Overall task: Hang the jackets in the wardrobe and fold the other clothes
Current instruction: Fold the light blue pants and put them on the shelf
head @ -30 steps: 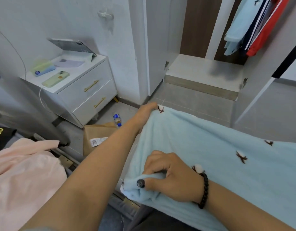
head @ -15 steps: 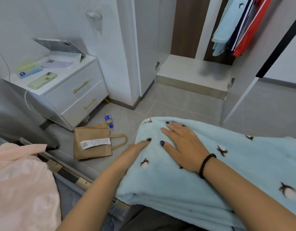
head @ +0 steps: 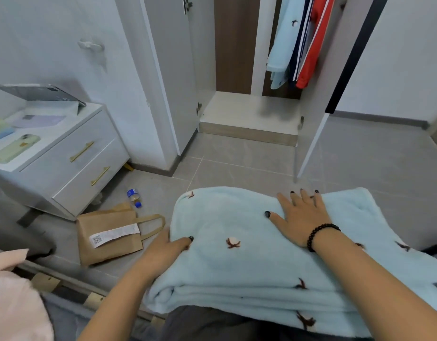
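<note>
A light blue fleece garment (head: 237,262) with small brown motifs lies folded in layers across my lap. My right hand (head: 301,216), a black bead bracelet on its wrist, presses flat on the top layer with fingers spread. My left hand (head: 163,247) holds the garment's left edge, thumb on top and the other fingers hidden by the fold. Straight ahead the wardrobe (head: 249,112) stands open. Inside hang a light blue jacket (head: 282,45), a navy one and a red one (head: 313,45). A pink garment (head: 13,303) lies at the lower left.
A white nightstand (head: 72,163) at the left carries a tablet (head: 37,93) and a green phone (head: 15,147). On the grey tile floor lie a brown paper bag (head: 109,238) and a small bottle (head: 134,198). The wardrobe's right door (head: 318,124) juts out toward me.
My right hand let go of the bunched corner, then slid flat across the top layer to the right. My left hand came back to the left edge. The garment now lies folded over.
</note>
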`<control>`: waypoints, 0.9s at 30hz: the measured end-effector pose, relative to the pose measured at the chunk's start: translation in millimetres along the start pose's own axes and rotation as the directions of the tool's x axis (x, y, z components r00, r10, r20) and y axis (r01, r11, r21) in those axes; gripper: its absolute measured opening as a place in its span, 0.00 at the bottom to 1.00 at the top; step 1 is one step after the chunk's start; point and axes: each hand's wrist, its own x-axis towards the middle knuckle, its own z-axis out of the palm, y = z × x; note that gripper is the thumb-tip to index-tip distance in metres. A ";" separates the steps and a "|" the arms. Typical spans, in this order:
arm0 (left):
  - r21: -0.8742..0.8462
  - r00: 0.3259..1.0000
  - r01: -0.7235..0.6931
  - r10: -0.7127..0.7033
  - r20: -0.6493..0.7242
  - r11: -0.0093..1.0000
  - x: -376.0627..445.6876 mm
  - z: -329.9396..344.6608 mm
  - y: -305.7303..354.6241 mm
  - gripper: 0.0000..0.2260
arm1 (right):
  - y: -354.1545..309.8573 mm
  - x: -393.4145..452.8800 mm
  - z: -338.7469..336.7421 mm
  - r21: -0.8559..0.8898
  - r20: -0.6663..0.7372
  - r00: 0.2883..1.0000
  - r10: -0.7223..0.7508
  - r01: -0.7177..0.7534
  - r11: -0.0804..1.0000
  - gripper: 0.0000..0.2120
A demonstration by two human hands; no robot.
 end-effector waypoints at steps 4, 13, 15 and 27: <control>0.462 0.970 -0.210 0.245 -0.015 0.861 6.9 27.4 40.7 0.35 | 38.7 -18.4 -1.5 0.045 -0.006 0.991 0.135 -0.134 0.990 0.37; 0.782 0.780 -0.567 0.471 0.411 0.258 -6.0 158.7 75.0 0.37 | 89.6 -66.6 21.5 0.654 0.045 0.925 0.377 -0.313 0.689 0.43; 0.752 0.755 -0.602 0.497 0.428 0.267 -6.6 169.4 75.0 0.39 | 99.7 -74.9 24.4 0.847 0.130 0.905 0.404 -0.313 0.429 0.46; 0.723 0.725 -0.618 0.580 0.372 0.308 -5.6 147.5 63.9 0.36 | 134.0 -97.7 47.1 0.837 0.477 0.875 0.087 -0.422 -0.349 0.19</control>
